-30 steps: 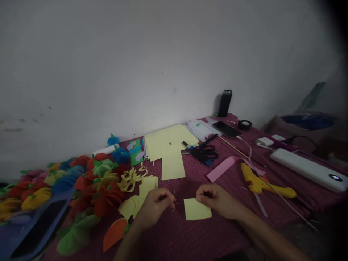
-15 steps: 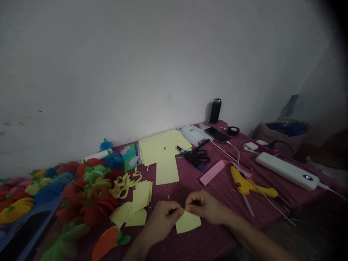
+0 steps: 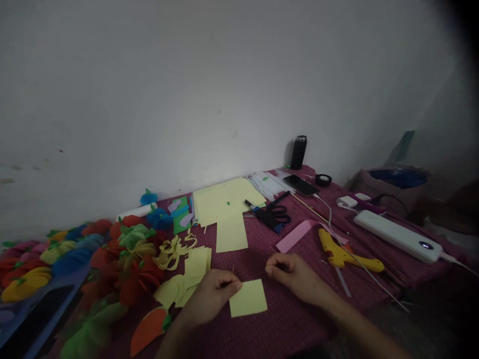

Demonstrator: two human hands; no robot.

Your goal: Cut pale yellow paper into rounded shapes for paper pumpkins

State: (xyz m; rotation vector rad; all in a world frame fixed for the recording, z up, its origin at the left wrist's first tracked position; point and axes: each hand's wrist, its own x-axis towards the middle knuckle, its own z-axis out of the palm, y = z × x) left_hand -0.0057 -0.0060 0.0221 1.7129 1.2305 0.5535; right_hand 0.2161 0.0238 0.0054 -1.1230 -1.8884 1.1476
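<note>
A pile of paper ornaments (image 3: pixel 140 279) is spread along the left edge of the desk (image 3: pixel 292 324), with an orange piece (image 3: pixel 147 329) set nearer the front edge. Yellow strips (image 3: pixel 172 252) are heaped beside the pile, and yellow pieces (image 3: pixel 196 267) are stacked just in front of them. By these, the yellow card (image 3: pixel 249 299) is pinched at its far left corner by the thumb and fingers of the left hand (image 3: pixel 213 294); it is held over the front part of the desk, and whether the cloth is touched by it cannot be told. Yellow sheets (image 3: pixel 224 197) are laid at the back edge, with scissors (image 3: pixel 275 217) at their right. The right hand (image 3: pixel 294 276) is held free near the card, its fingers loosely curled. Beyond it, a pink strip (image 3: pixel 294 238) is placed, and a can (image 3: pixel 299 152) is stood upright at the back right corner. A glue gun (image 3: pixel 337 252) and a power bank (image 3: pixel 396 235) are left towards the right edge.
</note>
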